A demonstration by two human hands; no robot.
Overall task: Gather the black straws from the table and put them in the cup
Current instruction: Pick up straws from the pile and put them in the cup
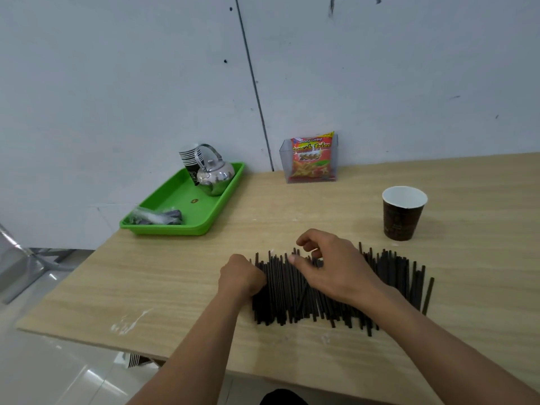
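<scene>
A wide spread of black straws (pixel 388 276) lies side by side on the wooden table (pixel 181 273), pointing away from me. My left hand (pixel 241 276) rests as a fist against the left edge of the spread, touching the outermost straws. On top of the middle of the spread lies my right hand (pixel 336 267), its fingers curled and pinching at the straws' far ends. A dark brown paper cup (pixel 401 213) with a white inside stands upright and empty to the far right, apart from the straws.
A green tray (pixel 187 203) at the far left holds a steel kettle (pixel 214 175), a stack of paper cups (pixel 190 159) and a plastic-wrapped bundle (pixel 157 216). A snack bag in a clear holder (pixel 311 157) stands against the wall. The table's left edge drops to the floor.
</scene>
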